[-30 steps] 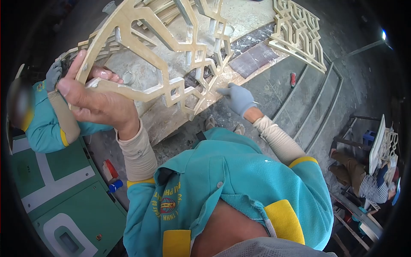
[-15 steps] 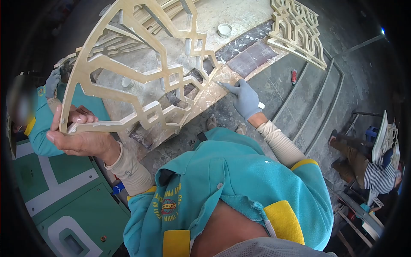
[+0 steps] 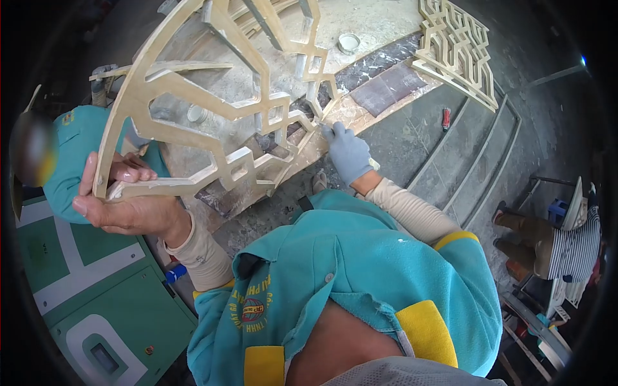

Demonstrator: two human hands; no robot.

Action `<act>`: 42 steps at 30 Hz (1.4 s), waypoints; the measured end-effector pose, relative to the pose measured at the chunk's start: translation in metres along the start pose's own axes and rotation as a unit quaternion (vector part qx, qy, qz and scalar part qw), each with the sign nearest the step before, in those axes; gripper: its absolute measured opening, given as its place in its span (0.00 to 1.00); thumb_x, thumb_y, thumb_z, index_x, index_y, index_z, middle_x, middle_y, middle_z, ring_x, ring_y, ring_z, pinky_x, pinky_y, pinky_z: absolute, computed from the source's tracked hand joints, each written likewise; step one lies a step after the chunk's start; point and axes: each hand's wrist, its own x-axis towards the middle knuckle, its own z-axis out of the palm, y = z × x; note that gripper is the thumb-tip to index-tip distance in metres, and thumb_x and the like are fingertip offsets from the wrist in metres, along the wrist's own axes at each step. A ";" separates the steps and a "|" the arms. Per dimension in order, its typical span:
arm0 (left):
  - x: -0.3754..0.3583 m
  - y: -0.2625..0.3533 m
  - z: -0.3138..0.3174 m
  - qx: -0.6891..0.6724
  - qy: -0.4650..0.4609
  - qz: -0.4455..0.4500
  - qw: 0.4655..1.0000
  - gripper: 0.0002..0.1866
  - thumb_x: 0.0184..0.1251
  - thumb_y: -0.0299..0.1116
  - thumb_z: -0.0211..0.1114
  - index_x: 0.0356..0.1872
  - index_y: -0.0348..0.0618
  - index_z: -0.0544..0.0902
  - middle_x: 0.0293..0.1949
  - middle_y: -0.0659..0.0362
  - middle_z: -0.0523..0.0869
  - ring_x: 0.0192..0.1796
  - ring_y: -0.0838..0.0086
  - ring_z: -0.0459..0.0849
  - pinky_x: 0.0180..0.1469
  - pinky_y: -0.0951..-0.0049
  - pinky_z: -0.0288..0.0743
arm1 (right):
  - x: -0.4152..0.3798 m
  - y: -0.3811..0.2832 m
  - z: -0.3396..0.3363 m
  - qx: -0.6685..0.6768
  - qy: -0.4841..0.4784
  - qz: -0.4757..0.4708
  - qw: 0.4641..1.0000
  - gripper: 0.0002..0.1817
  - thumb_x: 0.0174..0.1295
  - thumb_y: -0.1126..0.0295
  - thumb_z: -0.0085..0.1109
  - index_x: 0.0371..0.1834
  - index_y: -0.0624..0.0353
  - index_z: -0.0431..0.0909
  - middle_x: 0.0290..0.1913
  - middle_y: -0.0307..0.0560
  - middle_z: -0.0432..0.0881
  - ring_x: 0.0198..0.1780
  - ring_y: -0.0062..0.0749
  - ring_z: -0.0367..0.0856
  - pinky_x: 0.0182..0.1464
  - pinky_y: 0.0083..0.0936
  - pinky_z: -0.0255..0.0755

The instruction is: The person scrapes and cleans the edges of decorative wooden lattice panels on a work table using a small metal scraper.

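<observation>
My left hand (image 3: 138, 209), bare, grips the lower left corner of a curved wooden lattice panel (image 3: 187, 141), which is tilted up over the table. The fingers wrap round its edge. My right hand (image 3: 349, 153), in a grey glove, is at the panel's inner edge, near the table's rim. Its fingers are bent together at the wood; whatever they hold, if anything, is too small to make out. A white patch shows at the glove's wrist.
The worktable (image 3: 380, 22) bears a white cup (image 3: 349, 43) and a stack of lattice panels (image 3: 454, 51). A red tool (image 3: 446, 119) lies by metal bars on the floor. A co-worker (image 3: 80, 138) stands at the left, near a green machine (image 3: 96, 283); another person (image 3: 570, 248) is at the right.
My right hand has moved left to the panel's edge, and its extended finger has bent in. The panel has shifted slightly right in view. The co-worker's gloved hand and wooden piece have moved.
</observation>
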 end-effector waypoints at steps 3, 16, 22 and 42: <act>-0.001 0.002 0.002 0.010 0.010 0.009 1.000 0.37 0.78 0.63 0.41 0.44 0.30 0.78 0.17 0.59 0.72 0.14 0.78 0.69 0.17 0.79 0.67 | -0.008 0.001 -0.034 -0.020 0.019 -0.058 0.998 0.19 0.61 0.72 0.55 0.57 0.49 0.75 0.39 0.44 0.72 0.34 0.36 0.82 0.25 0.32 0.79; -0.005 0.006 0.003 -0.012 0.014 0.003 1.000 0.35 0.78 0.61 0.41 0.42 0.32 0.79 0.17 0.60 0.71 0.14 0.79 0.67 0.17 0.80 0.66 | 0.015 0.004 -0.062 0.076 -0.126 -0.008 0.989 0.24 0.58 0.73 0.58 0.59 0.39 0.79 0.44 0.52 0.77 0.40 0.50 0.85 0.39 0.44 0.81; -0.003 0.002 0.001 -0.010 0.011 -0.001 1.000 0.35 0.78 0.60 0.42 0.43 0.31 0.78 0.17 0.60 0.71 0.15 0.79 0.68 0.18 0.80 0.65 | 0.014 0.022 -0.046 0.107 -0.154 0.027 0.982 0.23 0.63 0.71 0.55 0.60 0.32 0.82 0.43 0.52 0.77 0.42 0.51 0.84 0.45 0.43 0.78; 0.029 -0.035 0.003 -0.027 -0.016 -0.047 0.998 0.36 0.79 0.58 0.44 0.47 0.24 0.77 0.19 0.59 0.73 0.17 0.80 0.68 0.19 0.84 0.63 | 0.014 0.041 -0.038 0.081 -0.027 0.014 0.996 0.27 0.58 0.77 0.56 0.62 0.40 0.78 0.43 0.53 0.76 0.37 0.49 0.85 0.37 0.38 0.80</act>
